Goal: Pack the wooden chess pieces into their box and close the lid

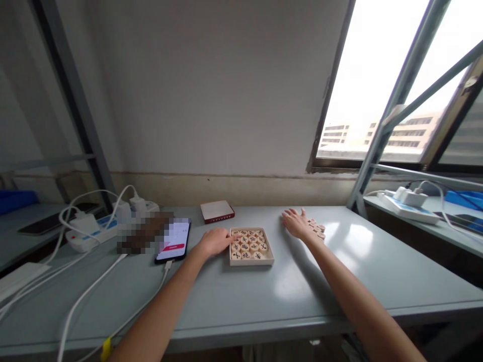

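A shallow, light-coloured box [252,262] of round wooden Chinese chess pieces [253,239] sits in the middle of the desk. The pieces lie in rows, their dark characters facing up. At the box's left wall is my left hand [218,241], closed on that edge with a digit reaching over the nearest pieces. My right hand [295,222] is further right, palm down, fingers stretched and spread, low over the desktop. Close beside it, partly hidden by the wrist, more loose chess pieces [316,228] lie in a cluster.
A red-edged box lid [217,211] lies behind the box. On the left are a lit phone [174,241] with a charging cable, a pixelated brown item [147,234] and a white power strip [90,234] with cables. Metal posts and a window [362,100] stand at the right.
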{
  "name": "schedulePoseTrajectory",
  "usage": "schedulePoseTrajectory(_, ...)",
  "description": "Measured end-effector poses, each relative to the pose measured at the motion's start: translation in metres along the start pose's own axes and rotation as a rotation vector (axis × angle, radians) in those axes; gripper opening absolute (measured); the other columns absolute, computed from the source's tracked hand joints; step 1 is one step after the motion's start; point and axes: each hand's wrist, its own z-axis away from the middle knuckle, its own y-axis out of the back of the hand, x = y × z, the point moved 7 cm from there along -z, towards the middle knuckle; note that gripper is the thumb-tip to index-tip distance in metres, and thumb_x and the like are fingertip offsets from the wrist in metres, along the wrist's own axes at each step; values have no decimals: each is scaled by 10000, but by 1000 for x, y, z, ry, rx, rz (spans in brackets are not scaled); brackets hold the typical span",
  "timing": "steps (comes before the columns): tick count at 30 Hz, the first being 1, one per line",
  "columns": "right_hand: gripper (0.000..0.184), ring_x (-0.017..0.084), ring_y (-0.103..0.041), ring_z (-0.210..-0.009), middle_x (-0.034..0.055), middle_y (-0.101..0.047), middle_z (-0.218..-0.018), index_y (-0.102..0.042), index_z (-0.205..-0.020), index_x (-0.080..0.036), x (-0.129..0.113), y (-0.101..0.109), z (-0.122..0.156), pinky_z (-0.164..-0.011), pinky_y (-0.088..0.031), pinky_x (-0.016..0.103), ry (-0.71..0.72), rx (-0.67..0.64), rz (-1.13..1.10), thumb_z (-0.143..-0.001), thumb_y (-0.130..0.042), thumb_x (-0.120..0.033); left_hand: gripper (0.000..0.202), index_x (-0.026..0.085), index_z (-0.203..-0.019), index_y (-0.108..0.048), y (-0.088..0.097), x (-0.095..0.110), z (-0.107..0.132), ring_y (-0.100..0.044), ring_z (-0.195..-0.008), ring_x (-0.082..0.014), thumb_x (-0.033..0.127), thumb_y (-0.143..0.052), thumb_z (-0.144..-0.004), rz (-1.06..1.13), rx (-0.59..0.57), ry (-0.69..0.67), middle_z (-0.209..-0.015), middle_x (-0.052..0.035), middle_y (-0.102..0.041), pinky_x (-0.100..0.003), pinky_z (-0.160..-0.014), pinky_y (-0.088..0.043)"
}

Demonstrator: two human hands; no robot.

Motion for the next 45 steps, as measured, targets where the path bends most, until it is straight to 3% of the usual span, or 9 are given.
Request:
schedulePoseTrajectory(5, 223, 225, -518, -873, 81, -647, -864, -614, -818, -191, -7, 13, 10, -860, -242, 465, 41, 2, -53, -794, -394, -167, 384, 179, -933, -539, 3, -8, -9, -585, -859, -237, 449, -289, -827, -14, 195, 50, -896, -98, -636, -313, -700, -411)
schedulePoseTrajectory(9, 236, 175, -549, -809, 9, -648, -879, -585, -918, -247, -40, 35, 31, -796, -321, 372, 129, -64, -385, -784, -464, -399, 294, 189, -939, -525, 2, -9, -13, -581, -879, -229, 389, -342, -824, -8, 221, 70, -906, -89, -634, -304, -713, -408)
schedulePoseTrajectory(12, 222, 158, -550, -808, -29, -644, -887, -582, -899, -280, -66, 49, 50, -797, -316, 357, 264, -152, -519, -743, -525, -427, 296, 195, -1006, -494, 3, -8, -14, -583, -875, -220, 378, -352, -821, 5, 258, 63, -901, -82, -637, -294, -708, -407)
schedulePoseTrajectory(15, 195, 165, -547, -810, -27, -646, -875, -587, -850, -273, -76, 60, 63, -810, -298, 374, 269, -143, -509, -731, -548, -423, 280, 210, -988, -514, 2, -7, -13, -583, -874, -218, 356, -338, -826, -7, 266, 45, -901, -75, -638, -288, -699, -405)
schedulePoseTrajectory(21, 211, 181, -547, -788, 5, -652, -841, -598, -800, -255, -83, 62, 73, -792, -305, 403, 212, -90, -471, -783, -478, -428, 285, 222, -941, -548, -1, -4, -12, -589, -848, -212, 329, -307, -836, -35, 257, 39, -886, -72, -640, -278, -682, -397)
schedulePoseTrajectory(28, 194, 222, -488, -975, -17, -591, -1064, -643, -770, -312, -86, 68, 88, -836, -257, 444, 255, 55, -284, -821, -456, -328, 286, 215, -961, -543, 1, -3, -10, -584, -858, -213, 322, -307, -839, -28, 248, 43, -906, -78, -635, -278, -687, -397)
schedulePoseTrajectory(34, 231, 205, -477, -1009, -17, -555, -1130, -566, -1019, -366, -90, 70, 91, -846, -264, 412, 339, 50, -283, -833, -431, -352, 284, 216, -954, -539, 0, -2, -11, -588, -846, -210, 313, -298, -839, -60, 254, 33, -884, -73, -636, -274, -674, -398)
schedulePoseTrajectory(40, 268, 192, -485, -1010, 0, -577, -1104, -541, -1076, -347, -105, 64, 99, -881, -260, 402, 428, 19, -277, -843, -415, -312, 289, 218, -974, -532, -1, -3, -12, -587, -858, -202, 325, -296, -845, -55, 238, 54, -898, -69, -637, -270, -686, -395)
schedulePoseTrajectory(45, 316, 211, -452, -1054, 9, -514, -1189, -484, -1145, -333, -63, 58, 94, -884, -260, 419, 259, 143, -173, -856, -355, -339, 271, 216, -968, -533, -1, -3, -11, -583, -868, -210, 309, -316, -835, -46, 239, 39, -908, -69, -634, -274, -690, -399)
